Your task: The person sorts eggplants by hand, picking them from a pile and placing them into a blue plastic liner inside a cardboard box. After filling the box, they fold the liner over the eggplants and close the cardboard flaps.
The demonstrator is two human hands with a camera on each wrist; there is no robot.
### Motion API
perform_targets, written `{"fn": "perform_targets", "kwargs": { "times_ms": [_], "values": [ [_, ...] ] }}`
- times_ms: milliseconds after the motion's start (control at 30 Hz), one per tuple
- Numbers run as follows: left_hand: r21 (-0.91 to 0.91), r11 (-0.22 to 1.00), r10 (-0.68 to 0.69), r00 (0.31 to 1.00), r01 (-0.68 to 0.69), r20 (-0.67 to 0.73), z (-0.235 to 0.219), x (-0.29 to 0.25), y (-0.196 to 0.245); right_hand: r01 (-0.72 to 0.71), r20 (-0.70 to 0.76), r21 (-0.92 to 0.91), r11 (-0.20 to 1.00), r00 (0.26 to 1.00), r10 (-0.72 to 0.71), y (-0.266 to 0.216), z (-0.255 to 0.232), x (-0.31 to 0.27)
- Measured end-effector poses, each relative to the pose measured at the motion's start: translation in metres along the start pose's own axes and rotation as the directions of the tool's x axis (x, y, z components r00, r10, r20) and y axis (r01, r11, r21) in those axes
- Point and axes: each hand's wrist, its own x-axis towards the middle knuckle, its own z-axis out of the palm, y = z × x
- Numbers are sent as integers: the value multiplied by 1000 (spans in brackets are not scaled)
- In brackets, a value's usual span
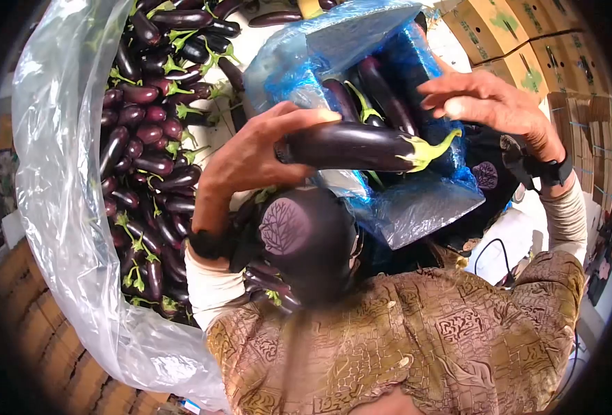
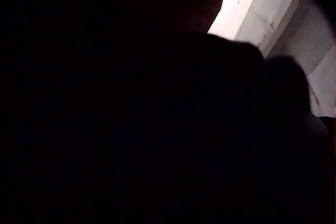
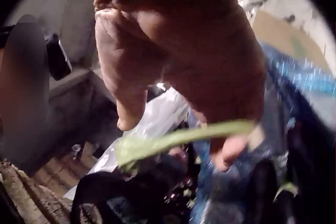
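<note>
My left hand [image 1: 257,146] grips a large dark eggplant [image 1: 354,146] by its blunt end, thumb on one side and fingers on the other. The eggplant lies level over a box lined with blue plastic [image 1: 427,207], its green stem [image 1: 436,151] pointing right. Just above the stem, my right hand [image 1: 493,104] hovers with fingers extended and nothing in its grasp. From the right wrist, the right hand [image 3: 184,61] shows with the stem [image 3: 178,141] crossing close beyond its fingertips. Inside the liner lie several eggplants [image 1: 387,97]. The left wrist view is almost wholly dark.
A big heap of eggplants [image 1: 150,131] fills the left side, bordered by clear plastic sheeting [image 1: 57,138]. Cardboard boxes [image 1: 520,41] are stacked at the upper right, with more flattened cardboard [image 1: 582,138] below them. A black cable [image 1: 493,249] lies near the right arm.
</note>
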Motion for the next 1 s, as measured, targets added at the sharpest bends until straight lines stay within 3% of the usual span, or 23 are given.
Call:
{"fn": "perform_targets", "kwargs": {
  "times_ms": [33, 100, 133, 200, 267, 300, 333, 400, 467, 533, 567, 600, 633, 667, 733, 867, 933, 1000],
  "values": [
    [8, 999, 39, 999, -39, 3, 4, 7, -1, 11, 73, 48, 999, 997, -15, -4, 12, 6],
    [61, 997, 42, 999, -43, 28, 6, 20, 6, -96, 202, -110, 989, 972, 117, 6, 43, 30],
    [112, 993, 44, 998, -49, 48, 4, 24, 8, -88, 307, 45, 995, 949, 70, 6, 58, 36],
    [107, 994, 3, 1000, -4, 10, 4, 25, -2, -151, 258, 28, 988, 956, 139, 13, 75, 39],
    [-120, 992, -69, 951, 34, -300, 13, 23, -20, -93, 74, 274, 957, 994, 76, 41, 90, 52],
    [-270, 963, -95, 922, -10, -375, 17, 18, -32, -101, 82, 359, 928, 994, 76, 35, 86, 51],
    [-271, 962, -93, 923, -13, -372, 16, 14, -34, -109, 46, 431, 896, 994, 99, 45, 84, 55],
    [-484, 875, -285, 831, 22, -478, 15, 3, -36, -58, -46, 570, 820, 994, 103, 52, 81, 68],
    [-482, 876, -297, 816, 25, -497, 16, -7, -42, -77, -69, 706, 704, 982, 176, 64, 77, 89],
    [-544, 838, -376, 766, 42, -521, 24, -20, -57, -57, -98, 693, 718, 980, 172, 67, 77, 101],
    [-562, 825, -400, 758, 53, -515, 29, -26, -65, -96, -248, 365, 926, 949, 196, 96, 76, 126],
    [-564, 824, -404, 755, 54, -517, 35, -30, -71, -172, -393, -11, 985, 906, 154, 121, 74, 147],
    [-581, 810, -449, 723, 80, -525, 41, -34, -75, -266, -348, -328, 906, 926, 145, 110, 71, 148],
    [-599, 794, -489, 692, 102, -530, 46, -37, -78, -301, -412, -494, 816, 907, 85, 99, 84, 149],
    [-602, 791, -500, 681, 108, -535, 56, -45, -84, -338, -377, -705, 624, 923, 75, 79, 90, 149],
    [-674, 727, -584, 634, 131, -507, 84, -64, -109, -300, -367, -719, 627, 930, 24, 97, 91, 147],
    [-722, 675, -662, 556, 151, -502, 97, -76, -119, -338, -455, -681, 649, 890, -14, 106, 102, 147],
    [-742, 654, -684, 536, 150, -495, 117, -90, -139, -352, -458, -667, 657, 889, 11, 109, 103, 148]
  ]
}}
